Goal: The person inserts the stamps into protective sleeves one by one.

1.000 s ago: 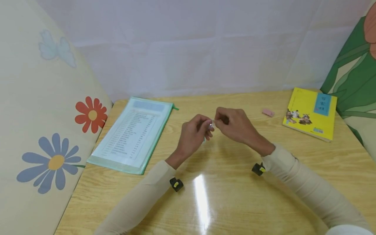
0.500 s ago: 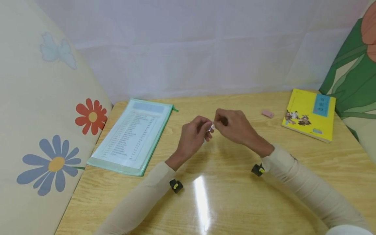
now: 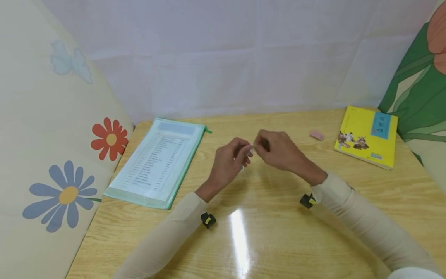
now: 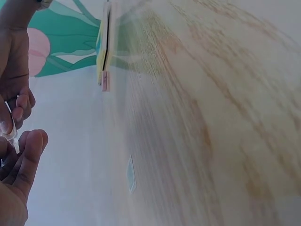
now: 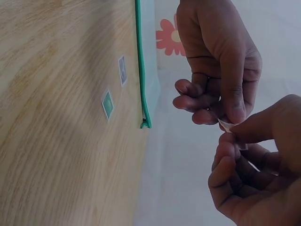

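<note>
My left hand (image 3: 224, 164) pinches a small, thin whitish slip (image 5: 227, 125) between thumb and forefinger. From the other side, the thumb and forefinger of my right hand (image 3: 278, 150) pinch at the slip's edge, the fingertips of both hands almost meeting. Most of the slip is hidden by the fingers, and I cannot tell whether it is a sticker or plain paper. Below the hands, a small green stamp-like piece with a white border (image 5: 107, 104) lies flat on the table. Near it in the right wrist view is a similar grey-blue piece (image 5: 122, 70).
A green-edged clear zip folder (image 3: 143, 197) holding a printed sheet lies on the left of the wooden table (image 3: 278, 232). At the back right are a pink eraser-like block (image 3: 317, 135) and a yellow book (image 3: 366, 135). A white cloth (image 3: 216, 58) hangs behind the table.
Both hands stay in nearly the same place. The slip between the fingertips has turned and shows less of its shiny face than before.
</note>
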`<state>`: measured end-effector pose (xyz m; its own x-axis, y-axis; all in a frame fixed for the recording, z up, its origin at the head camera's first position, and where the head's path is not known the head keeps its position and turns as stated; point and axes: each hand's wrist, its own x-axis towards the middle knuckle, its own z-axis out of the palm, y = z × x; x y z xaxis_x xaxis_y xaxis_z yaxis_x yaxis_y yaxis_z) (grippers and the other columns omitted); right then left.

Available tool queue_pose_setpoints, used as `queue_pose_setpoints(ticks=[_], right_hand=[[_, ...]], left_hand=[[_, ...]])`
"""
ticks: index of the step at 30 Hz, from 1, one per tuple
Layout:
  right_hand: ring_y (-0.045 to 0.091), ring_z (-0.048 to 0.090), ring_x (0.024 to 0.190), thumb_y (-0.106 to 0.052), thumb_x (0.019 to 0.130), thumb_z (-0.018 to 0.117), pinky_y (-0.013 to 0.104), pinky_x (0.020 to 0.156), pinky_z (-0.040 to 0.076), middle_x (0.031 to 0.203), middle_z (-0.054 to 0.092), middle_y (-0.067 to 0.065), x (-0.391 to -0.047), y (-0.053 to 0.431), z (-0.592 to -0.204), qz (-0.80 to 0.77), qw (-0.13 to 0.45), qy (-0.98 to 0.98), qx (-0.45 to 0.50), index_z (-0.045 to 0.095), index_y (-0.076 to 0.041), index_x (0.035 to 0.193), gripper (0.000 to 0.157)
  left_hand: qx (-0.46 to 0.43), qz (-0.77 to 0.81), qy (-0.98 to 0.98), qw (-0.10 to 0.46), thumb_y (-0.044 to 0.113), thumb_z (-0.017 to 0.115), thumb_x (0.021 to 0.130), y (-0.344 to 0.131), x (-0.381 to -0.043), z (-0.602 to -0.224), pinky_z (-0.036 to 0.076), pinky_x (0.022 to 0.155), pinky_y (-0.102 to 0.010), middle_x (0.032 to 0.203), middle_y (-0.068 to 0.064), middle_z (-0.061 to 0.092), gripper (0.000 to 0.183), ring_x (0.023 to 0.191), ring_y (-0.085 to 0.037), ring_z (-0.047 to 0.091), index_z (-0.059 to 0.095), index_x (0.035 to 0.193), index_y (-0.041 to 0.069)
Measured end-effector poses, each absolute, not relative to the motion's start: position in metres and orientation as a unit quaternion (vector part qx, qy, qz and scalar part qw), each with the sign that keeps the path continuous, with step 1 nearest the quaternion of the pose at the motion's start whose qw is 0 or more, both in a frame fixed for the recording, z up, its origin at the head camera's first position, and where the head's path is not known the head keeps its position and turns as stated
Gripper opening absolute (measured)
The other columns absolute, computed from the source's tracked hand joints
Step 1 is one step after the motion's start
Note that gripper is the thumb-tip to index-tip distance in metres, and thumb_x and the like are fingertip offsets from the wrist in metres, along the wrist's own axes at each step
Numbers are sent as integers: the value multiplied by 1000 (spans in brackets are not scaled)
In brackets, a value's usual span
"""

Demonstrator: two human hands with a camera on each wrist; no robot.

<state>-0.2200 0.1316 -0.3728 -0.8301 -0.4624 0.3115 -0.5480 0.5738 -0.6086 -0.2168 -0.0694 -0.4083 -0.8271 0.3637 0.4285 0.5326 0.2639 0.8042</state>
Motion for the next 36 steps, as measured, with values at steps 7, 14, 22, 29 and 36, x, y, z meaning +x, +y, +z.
queue_pose_setpoints(ticks=[7, 14, 22, 29, 36], right_hand=[[12, 59, 65, -16, 100, 64, 32, 58, 52, 81, 67, -1, -222, 133, -370, 367, 35, -885, 283, 68, -10, 99, 8], [11, 56, 59, -17, 101, 64, 30, 53, 49, 76, 64, -4, -222, 134, -371, 363, 57, -882, 294, 67, -11, 104, 8], [9, 55, 58, -15, 102, 62, 29, 51, 48, 76, 63, -4, -222, 134, -374, 360, 86, -874, 314, 65, -11, 105, 6], [8, 54, 57, -19, 101, 64, 28, 50, 47, 76, 63, -6, -222, 133, -374, 357, 99, -870, 325, 66, -11, 101, 8], [8, 53, 57, -19, 101, 65, 28, 52, 47, 76, 64, -3, -221, 132, -374, 350, 102, -873, 324, 67, -10, 101, 9]], left_hand=[[-277, -528, -799, 77, 19, 58, 103, -71, -220, -409, 55, 52, -28, 83, 0, 69, 14, 65, -24, 68, 65, 105, 7], [-285, -519, -800, 95, 17, 58, 104, -71, -219, -408, 54, 52, -25, 83, -1, 69, 14, 65, -25, 68, 64, 107, 5], [-287, -522, -798, 95, 19, 56, 105, -70, -218, -407, 57, 54, -35, 84, -2, 70, 16, 66, -28, 69, 63, 108, 5], [-288, -519, -799, 98, 19, 57, 104, -71, -218, -407, 56, 53, -29, 84, -2, 70, 17, 66, -27, 69, 63, 108, 3], [-291, -517, -800, 94, 18, 57, 104, -71, -216, -407, 57, 54, -32, 84, -2, 69, 20, 67, -28, 69, 63, 108, 0]])
